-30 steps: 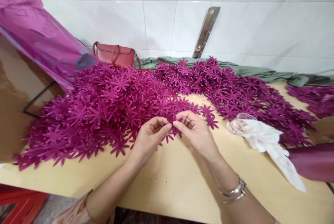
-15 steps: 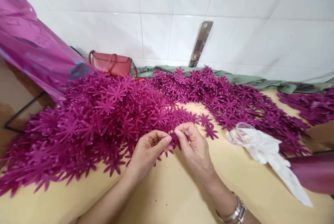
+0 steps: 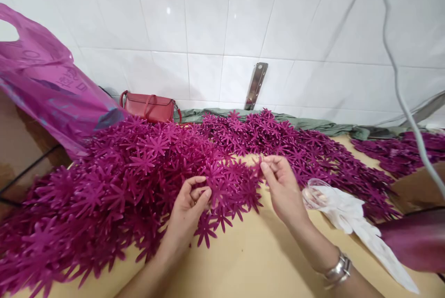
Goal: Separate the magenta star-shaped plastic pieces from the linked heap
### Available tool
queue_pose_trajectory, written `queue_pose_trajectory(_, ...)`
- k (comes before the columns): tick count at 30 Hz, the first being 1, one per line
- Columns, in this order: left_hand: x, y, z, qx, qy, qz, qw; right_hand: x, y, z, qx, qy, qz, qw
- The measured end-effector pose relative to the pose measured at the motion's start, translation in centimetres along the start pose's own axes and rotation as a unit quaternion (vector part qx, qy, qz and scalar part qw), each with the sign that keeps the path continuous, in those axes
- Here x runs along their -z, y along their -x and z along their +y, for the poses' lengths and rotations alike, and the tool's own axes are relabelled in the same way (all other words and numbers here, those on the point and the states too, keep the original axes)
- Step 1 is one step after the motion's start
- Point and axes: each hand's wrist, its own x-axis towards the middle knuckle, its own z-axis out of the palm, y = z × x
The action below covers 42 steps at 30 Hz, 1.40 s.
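Over the front of the flower pile, my left hand (image 3: 189,207) is closed, its thumb near the curled fingertips. Whatever it may pinch is too small to make out. To the right, my right hand (image 3: 285,191) pinches a purple flower piece (image 3: 259,167) between thumb and forefinger, seen only in part. A large heap of magenta-purple flower cutouts (image 3: 146,159) with narrow petals spreads beneath and left of my hands. A second heap of darker flower cutouts (image 3: 309,147) lies behind my right hand. A silver watch (image 3: 339,268) is on my right wrist.
White gloves (image 3: 351,214) lie on the tan tabletop (image 3: 239,261) at right. A red handbag (image 3: 149,107) and a metal strip (image 3: 256,85) are by the tiled wall. A pink plastic bag (image 3: 66,85) stands at left. A grey cable (image 3: 396,71) hangs at right.
My hands have moved apart; the right has shifted right and slightly up with a purple piece at its fingertips. The view has tilted up, showing more wall and the cable.
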Motion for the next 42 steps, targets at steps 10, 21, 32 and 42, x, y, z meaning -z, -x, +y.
queue_pose_trajectory(10,0.0,0.5,-2.1,-0.023,-0.013,-0.001,1.0,-1.3,2.8,3.3,-0.035,-0.018,-0.119,0.992)
queue_pose_trajectory(21,1.2,2.6,1.5,-0.358,-0.427,-0.038,0.83,-2.8,-4.8,-3.8,0.336,0.339,-0.235,0.847)
queue_pose_trajectory(32,1.2,0.3,3.9,-0.408,-0.504,0.014,0.761,-2.2,-3.5,-4.7,0.234,0.223,-0.192,0.927)
queue_pose_trajectory(42,0.8,-1.3,0.8,-0.221,-0.44,0.013,0.87,0.0,1.3,-3.4,0.231,0.286,-0.224,0.903)
